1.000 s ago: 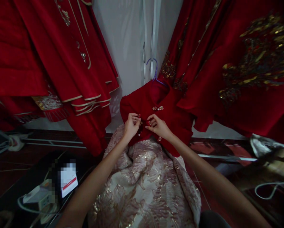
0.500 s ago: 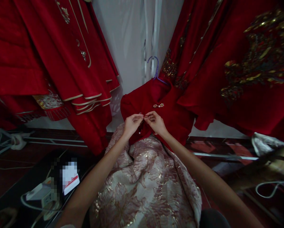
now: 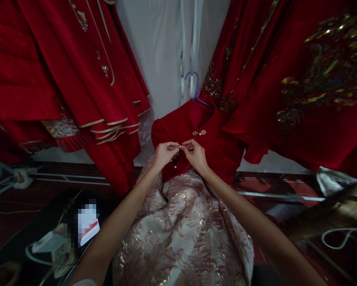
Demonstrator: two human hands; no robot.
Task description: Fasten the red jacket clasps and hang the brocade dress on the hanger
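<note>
A red jacket [image 3: 223,147] hangs from a purple hanger [image 3: 196,85], its front toward me. My left hand [image 3: 165,154] and my right hand [image 3: 195,154] meet at the front opening, fingertips pinched close together. Between them shows a small pearl clasp [image 3: 181,147], partly hidden by the fingers. Above my right hand a fastened pearl clasp [image 3: 199,132] sits on the chest. A single pearl button [image 3: 175,167] shows below my left hand. Pale pink brocade cloth with a metallic floral pattern [image 3: 181,222] covers my lap below the jacket.
Red garments with cream piping [image 3: 113,95] hang at left. A red garment with gold embroidery [image 3: 324,79] hangs at right. A dark surface at lower left carries a white box [image 3: 50,241] and cord. A pale rail [image 3: 282,196] runs low behind my right arm.
My hands have shifted very slightly at the clasp, with the fingertips still together. The jacket and hanger stay in place.
</note>
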